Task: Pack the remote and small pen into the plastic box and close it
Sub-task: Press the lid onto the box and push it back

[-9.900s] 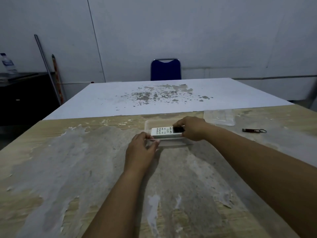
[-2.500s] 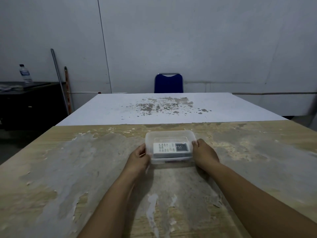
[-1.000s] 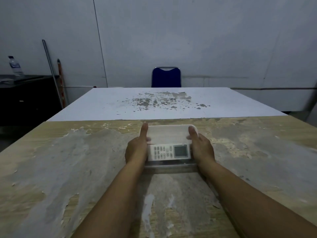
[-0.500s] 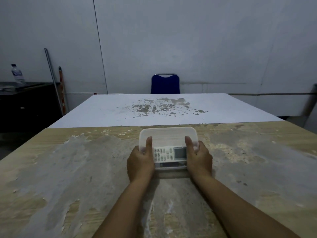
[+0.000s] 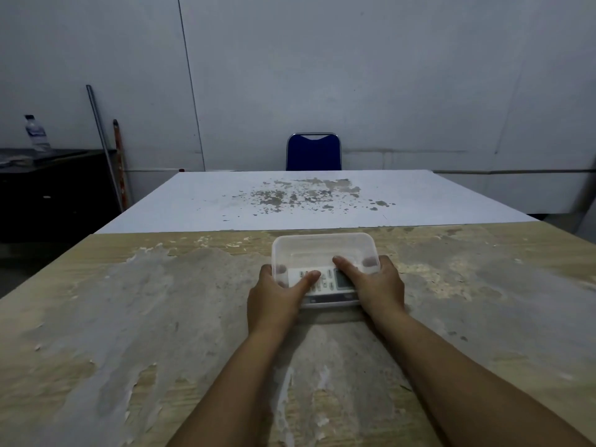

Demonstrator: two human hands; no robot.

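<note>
A clear plastic box with its lid on lies on the worn wooden table, tilted up toward me at its far edge. A white remote with grey buttons and a small screen shows through the lid. My left hand grips the box's left end, thumb pressed on the lid over the remote. My right hand grips the right end, thumb on the lid near the screen, fingers wrapped behind. The small pen is not visible.
A white board with grey flaked patches covers the far half of the table. A blue chair stands behind it. At the left, a dark cabinet carries a water bottle; two poles lean on the wall.
The camera has dipped slightly. Both thumbs have slid inward across the lid over the remote. The box stays between my hands in nearly the same place.
</note>
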